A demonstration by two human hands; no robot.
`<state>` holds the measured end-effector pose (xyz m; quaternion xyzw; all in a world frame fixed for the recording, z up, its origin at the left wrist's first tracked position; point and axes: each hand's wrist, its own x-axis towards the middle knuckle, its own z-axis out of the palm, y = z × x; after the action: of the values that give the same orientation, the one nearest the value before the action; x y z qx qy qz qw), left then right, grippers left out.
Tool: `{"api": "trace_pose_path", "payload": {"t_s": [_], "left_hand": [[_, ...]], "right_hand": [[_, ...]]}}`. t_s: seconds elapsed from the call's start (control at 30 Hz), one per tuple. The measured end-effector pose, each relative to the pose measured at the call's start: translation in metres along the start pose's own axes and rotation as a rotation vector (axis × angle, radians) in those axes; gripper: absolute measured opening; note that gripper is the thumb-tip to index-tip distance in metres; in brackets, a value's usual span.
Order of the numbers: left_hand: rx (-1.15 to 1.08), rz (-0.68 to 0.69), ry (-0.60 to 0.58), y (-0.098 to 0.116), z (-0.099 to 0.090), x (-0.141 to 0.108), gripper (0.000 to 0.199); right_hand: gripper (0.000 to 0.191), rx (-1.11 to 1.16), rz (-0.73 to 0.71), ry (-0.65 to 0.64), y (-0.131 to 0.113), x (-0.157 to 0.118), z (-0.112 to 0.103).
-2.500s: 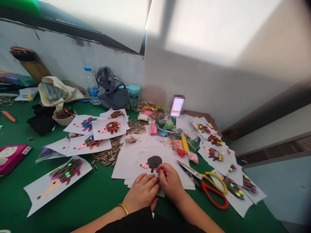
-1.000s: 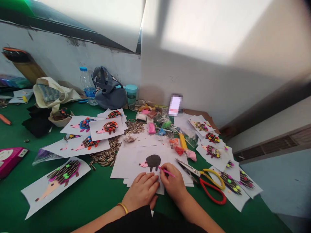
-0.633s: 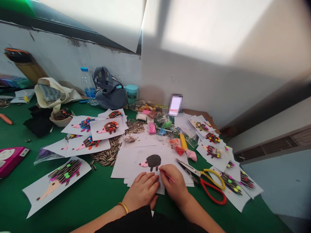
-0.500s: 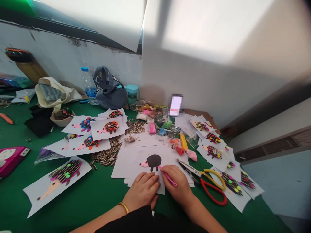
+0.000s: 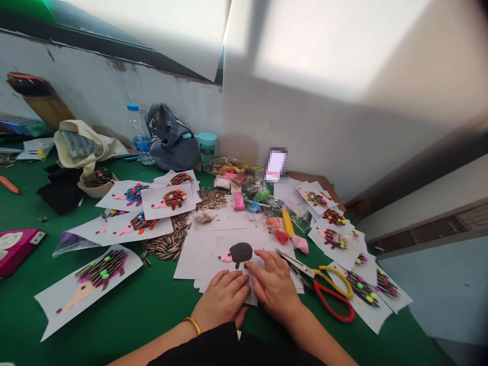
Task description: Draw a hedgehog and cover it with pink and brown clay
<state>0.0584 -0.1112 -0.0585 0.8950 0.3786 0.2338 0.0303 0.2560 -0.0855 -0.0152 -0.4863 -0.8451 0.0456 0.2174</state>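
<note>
A clay hedgehog point(image 5: 241, 252) with a dark grey body, pink face and small dark feet lies flat on a white sheet of paper point(image 5: 213, 272). My left hand point(image 5: 225, 297) rests flat on the paper's lower part, fingers stretched out. At the hedgehog's rear foot, the index finger of my right hand point(image 5: 276, 284) touches down, thumb beneath it. A bit of the pink modelling tool point(image 5: 263, 249) shows by the right hand's upper fingers; the rest is hidden behind the hand. Scissors point(image 5: 316, 274) with yellow and red handles lie just right of that hand.
Sunflower seeds point(image 5: 168, 241) lie heaped to the left of the paper. Finished hedgehog cards point(image 5: 170, 202) are at left, with more cards point(image 5: 337, 239) at right. Bagged coloured clay point(image 5: 280, 236) lies behind the sheet. A bottle point(image 5: 139, 137) and a grey bag point(image 5: 173, 142) stand by the wall.
My right hand has changed its grip: the pink tool no longer points at the foot, and the index finger now touches there. The left hand stays in place.
</note>
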Motion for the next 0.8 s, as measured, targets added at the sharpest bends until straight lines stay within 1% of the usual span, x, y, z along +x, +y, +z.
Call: {"api": "trace_pose_path", "payload": {"t_s": [0.17, 0.33, 0.53, 0.67, 0.8], "left_hand": [[-0.021, 0.002, 0.024, -0.0003, -0.0009, 0.0008, 0.041], [-0.002, 0.016, 0.022, -0.0017, 0.002, -0.0011, 0.037], [-0.005, 0.014, 0.045, -0.0013, 0.0029, -0.0011, 0.038], [-0.013, 0.014, 0.031, -0.0008, 0.002, -0.0006, 0.037], [-0.012, 0.007, 0.02, -0.0012, 0.0026, -0.001, 0.041]], "right_hand": [[0.032, -0.002, 0.0, -0.007, 0.0038, 0.0026, 0.0081], [0.035, 0.012, 0.014, 0.05, 0.0068, 0.0003, 0.0087], [0.032, 0.013, 0.012, 0.021, 0.0059, 0.0025, 0.0099], [0.033, 0.038, -0.02, 0.051, 0.0071, 0.0002, 0.0091], [0.029, 0.024, -0.049, 0.051, 0.0065, -0.0022, 0.0091]]}}
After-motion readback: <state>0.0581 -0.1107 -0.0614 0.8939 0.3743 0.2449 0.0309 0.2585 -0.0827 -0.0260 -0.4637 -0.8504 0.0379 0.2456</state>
